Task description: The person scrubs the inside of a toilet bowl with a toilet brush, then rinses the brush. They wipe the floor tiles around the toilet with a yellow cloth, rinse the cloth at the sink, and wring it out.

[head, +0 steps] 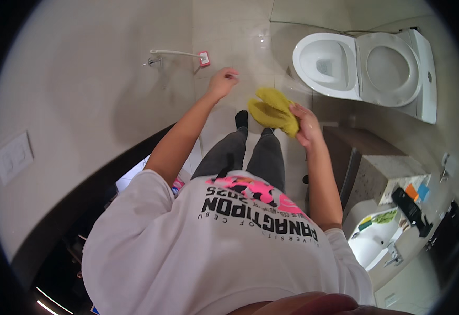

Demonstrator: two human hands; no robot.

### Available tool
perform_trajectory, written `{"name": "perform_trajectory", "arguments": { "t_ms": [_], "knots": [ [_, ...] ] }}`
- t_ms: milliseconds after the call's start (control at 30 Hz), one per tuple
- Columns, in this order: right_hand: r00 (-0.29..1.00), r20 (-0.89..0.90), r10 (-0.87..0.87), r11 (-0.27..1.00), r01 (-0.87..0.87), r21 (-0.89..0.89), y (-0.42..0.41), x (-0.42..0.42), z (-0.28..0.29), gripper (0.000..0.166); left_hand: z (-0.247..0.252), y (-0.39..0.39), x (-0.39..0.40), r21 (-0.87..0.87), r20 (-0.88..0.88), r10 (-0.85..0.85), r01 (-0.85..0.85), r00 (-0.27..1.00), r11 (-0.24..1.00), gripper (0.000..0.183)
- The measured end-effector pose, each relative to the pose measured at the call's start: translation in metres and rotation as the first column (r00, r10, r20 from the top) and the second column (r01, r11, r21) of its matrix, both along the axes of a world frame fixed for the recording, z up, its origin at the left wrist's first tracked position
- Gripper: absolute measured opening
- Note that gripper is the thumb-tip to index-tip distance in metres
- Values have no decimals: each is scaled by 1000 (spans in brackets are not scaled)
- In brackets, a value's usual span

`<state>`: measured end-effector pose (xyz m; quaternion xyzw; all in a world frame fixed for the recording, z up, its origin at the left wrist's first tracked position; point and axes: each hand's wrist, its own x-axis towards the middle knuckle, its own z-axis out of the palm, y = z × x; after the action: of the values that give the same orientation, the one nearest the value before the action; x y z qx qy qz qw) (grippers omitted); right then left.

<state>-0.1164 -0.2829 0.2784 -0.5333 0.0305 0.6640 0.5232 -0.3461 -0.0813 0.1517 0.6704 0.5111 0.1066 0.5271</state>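
My right hand [308, 124] grips a folded yellow cloth [274, 112] by its right side, above the tiled floor and near my feet. The cloth's two flaps hang apart, slightly blurred. To the left, my left hand [223, 82] is raised with loosely bent fingers; motion blurs the fingertips, and no object shows in it. A long-handled brush [204, 58] with a red-edged head is beyond my left hand, beside the wall. The white toilet [326, 67] stands to the right of the cloth, its lid and seat raised and its bowl uncovered.
A wall tap [151, 62] juts out at left. On the right are a brown cabinet [363, 139], a speckled counter [394, 167] and a white sink [371, 252] holding a green cloth [385, 217] and sponges. A black object [410, 208] lies by the sink. A dark door frame edge [107, 173] runs at left.
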Motion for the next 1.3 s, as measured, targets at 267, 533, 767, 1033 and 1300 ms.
{"name": "perform_trajectory", "arguments": {
  "t_ms": [267, 533, 767, 1033, 1300],
  "knots": [
    [787, 612, 76, 987, 26, -157, 105, 6, -214, 44, -124, 73, -107, -269, -286, 481, -551, 829, 790, 37],
    [384, 923, 31, 995, 75, -65, 128, 9, -401, 63, -273, 152, -156, -417, -212, 832, -817, 513, 397, 75],
    [-346, 737, 581, 707, -234, -667, 168, 21, -620, 75, -374, 227, -196, -291, -63, 910, -879, 411, 377, 82],
    [-414, 775, 478, 876, 155, -458, 293, 117, -765, 67, -368, 251, -176, -75, 223, 674, -677, 705, 732, 33],
    [-554, 776, 302, 932, 0, -363, 486, 103, -787, 64, -333, 258, -162, 84, 222, 485, -512, 846, 855, 33]
  ]
}}
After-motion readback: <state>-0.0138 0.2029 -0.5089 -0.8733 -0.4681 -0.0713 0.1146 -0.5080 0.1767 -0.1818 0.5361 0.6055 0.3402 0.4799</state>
